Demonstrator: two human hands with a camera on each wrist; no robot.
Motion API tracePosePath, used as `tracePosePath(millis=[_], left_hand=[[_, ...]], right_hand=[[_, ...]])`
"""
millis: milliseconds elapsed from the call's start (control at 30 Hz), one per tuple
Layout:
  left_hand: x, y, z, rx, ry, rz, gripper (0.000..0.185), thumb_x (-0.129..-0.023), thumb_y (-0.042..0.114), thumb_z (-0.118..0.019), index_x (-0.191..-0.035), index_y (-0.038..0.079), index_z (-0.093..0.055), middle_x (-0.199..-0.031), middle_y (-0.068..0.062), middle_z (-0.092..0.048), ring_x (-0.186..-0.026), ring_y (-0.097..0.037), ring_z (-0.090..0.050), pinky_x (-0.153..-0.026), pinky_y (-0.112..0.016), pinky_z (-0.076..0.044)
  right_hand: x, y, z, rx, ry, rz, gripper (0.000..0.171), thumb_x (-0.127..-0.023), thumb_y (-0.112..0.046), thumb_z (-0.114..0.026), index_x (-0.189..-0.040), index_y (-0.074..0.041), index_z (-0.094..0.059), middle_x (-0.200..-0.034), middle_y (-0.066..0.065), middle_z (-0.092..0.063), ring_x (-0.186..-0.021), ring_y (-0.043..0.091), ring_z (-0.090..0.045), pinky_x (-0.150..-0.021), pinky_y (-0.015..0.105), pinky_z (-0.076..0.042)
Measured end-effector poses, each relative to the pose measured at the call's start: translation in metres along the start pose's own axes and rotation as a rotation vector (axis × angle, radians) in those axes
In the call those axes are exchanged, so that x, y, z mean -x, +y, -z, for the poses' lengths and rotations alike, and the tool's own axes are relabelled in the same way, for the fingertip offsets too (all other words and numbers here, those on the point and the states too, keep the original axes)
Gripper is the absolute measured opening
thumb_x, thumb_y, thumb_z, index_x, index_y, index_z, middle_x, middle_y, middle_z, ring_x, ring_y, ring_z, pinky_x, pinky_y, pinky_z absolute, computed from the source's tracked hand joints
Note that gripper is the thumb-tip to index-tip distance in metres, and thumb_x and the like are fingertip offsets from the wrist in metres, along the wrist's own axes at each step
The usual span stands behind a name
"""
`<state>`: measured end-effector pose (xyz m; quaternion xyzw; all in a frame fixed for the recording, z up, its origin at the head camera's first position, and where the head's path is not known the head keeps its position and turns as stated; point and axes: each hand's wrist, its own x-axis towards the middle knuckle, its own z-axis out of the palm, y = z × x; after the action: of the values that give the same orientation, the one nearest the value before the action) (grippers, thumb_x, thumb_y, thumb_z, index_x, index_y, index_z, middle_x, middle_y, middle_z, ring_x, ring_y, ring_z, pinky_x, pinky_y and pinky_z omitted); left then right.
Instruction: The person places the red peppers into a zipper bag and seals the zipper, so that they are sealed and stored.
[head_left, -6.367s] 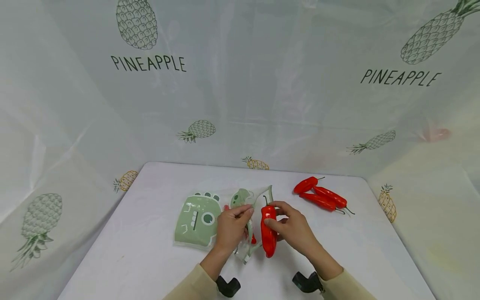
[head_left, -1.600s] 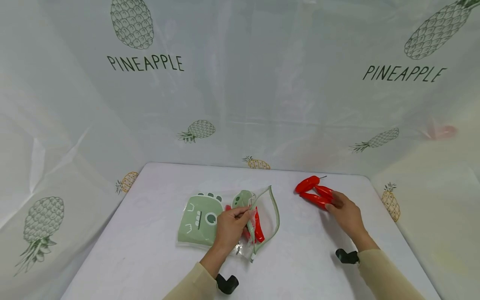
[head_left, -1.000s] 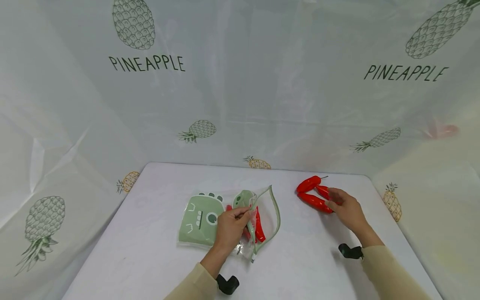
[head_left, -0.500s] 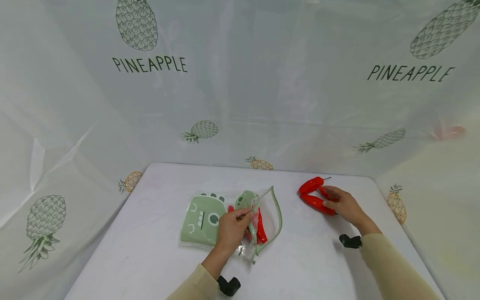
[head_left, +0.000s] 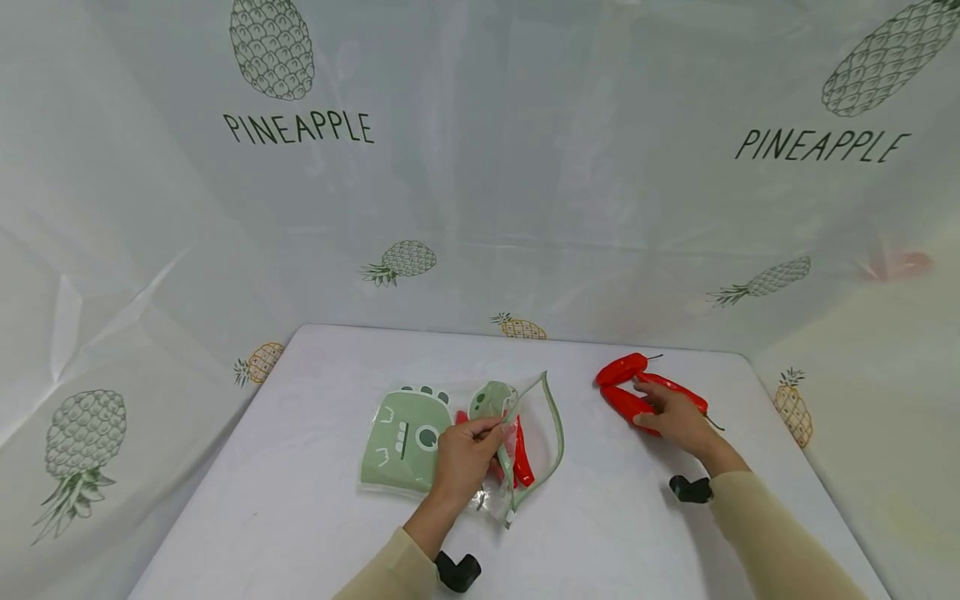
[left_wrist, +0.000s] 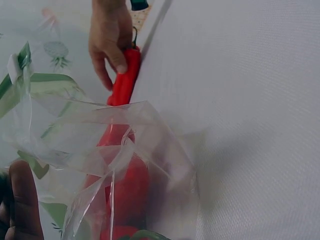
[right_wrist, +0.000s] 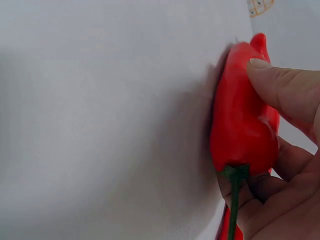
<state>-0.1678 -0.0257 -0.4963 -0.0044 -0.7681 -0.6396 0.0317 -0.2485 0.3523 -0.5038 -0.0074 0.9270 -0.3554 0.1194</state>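
Observation:
My left hand (head_left: 465, 454) pinches the green-edged mouth of a clear zip bag (head_left: 397, 475) printed with a green monster face, keeping the mouth spread toward the right. Red peppers (head_left: 522, 454) lie inside, seen through the plastic in the left wrist view too. Over at the table's right, my right hand (head_left: 678, 421) grips a red chili pepper (right_wrist: 242, 120), thumb on one side and fingers underneath, its green stem pointing back past the palm. Two more red peppers lie right beside it, a back one (head_left: 621, 369) and a right one (head_left: 682, 390).
Everything sits on a white table (head_left: 300, 533). A pale pineapple-print curtain (head_left: 480, 167) hangs behind the table and along both sides. White tabletop lies between the bag and the peppers.
The pepper my right hand held at the bag 6.4 seconds ago is inside it now. That hand went to the pile, then shifted left from the right pepper onto the front one. Left hand stayed.

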Motion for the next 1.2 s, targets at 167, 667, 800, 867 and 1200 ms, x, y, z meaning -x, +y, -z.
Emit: tracePosePath(millis=[167, 667, 800, 867, 1200], left_hand=[[0.000, 0.000, -0.001, -0.001, 0.004, -0.005, 0.019, -0.098, 0.019, -0.076, -0.113, 0.009, -0.083, -0.079, -0.002, -0.074, -0.068, -0.037, -0.068, -0.062, -0.042, -0.064], [0.000, 0.001, -0.001, -0.002, -0.005, -0.006, 0.019, -0.099, 0.020, -0.075, -0.113, 0.009, -0.083, -0.078, -0.002, -0.074, -0.065, -0.036, -0.069, -0.060, -0.043, -0.063], [0.000, 0.001, -0.002, -0.003, -0.001, -0.002, 0.018, -0.098, 0.019, -0.076, -0.112, 0.010, -0.083, -0.078, -0.002, -0.074, -0.065, -0.035, -0.068, -0.060, -0.043, -0.063], [-0.001, 0.001, -0.002, -0.005, 0.001, -0.002, 0.017, -0.098, 0.019, -0.076, -0.111, 0.010, -0.083, -0.078, -0.001, -0.074, -0.065, -0.034, -0.068, -0.058, -0.036, -0.062], [0.000, 0.002, -0.002, -0.003, -0.001, -0.002, 0.017, -0.098, 0.020, -0.077, -0.109, 0.011, -0.084, -0.078, -0.001, -0.075, -0.064, -0.030, -0.068, -0.054, -0.021, -0.055]], right_hand=[[0.003, -0.005, -0.008, 0.035, 0.003, 0.018, 0.079, -0.092, -0.026, -0.083, -0.157, -0.004, -0.045, -0.143, 0.031, -0.057, -0.128, 0.049, -0.052, -0.090, 0.051, -0.062], [0.015, -0.035, -0.030, -0.029, 0.027, 0.113, 0.071, -0.094, -0.025, -0.080, -0.157, -0.013, -0.047, -0.143, 0.023, -0.061, -0.128, 0.043, -0.057, -0.087, 0.045, -0.064], [0.019, -0.044, -0.035, -0.072, 0.086, 0.142, 0.076, -0.092, -0.022, -0.082, -0.157, -0.012, -0.044, -0.141, 0.023, -0.061, -0.127, 0.045, -0.058, -0.084, 0.046, -0.065], [0.020, -0.047, -0.038, -0.108, 0.118, 0.158, 0.077, -0.091, -0.022, -0.083, -0.156, -0.010, -0.043, -0.142, 0.023, -0.060, -0.128, 0.045, -0.058, -0.085, 0.047, -0.065], [0.031, -0.058, -0.053, -0.229, 0.199, 0.145, 0.082, -0.093, -0.022, -0.083, -0.161, -0.016, -0.037, -0.146, 0.023, -0.056, -0.126, 0.045, -0.059, -0.085, 0.047, -0.065]])
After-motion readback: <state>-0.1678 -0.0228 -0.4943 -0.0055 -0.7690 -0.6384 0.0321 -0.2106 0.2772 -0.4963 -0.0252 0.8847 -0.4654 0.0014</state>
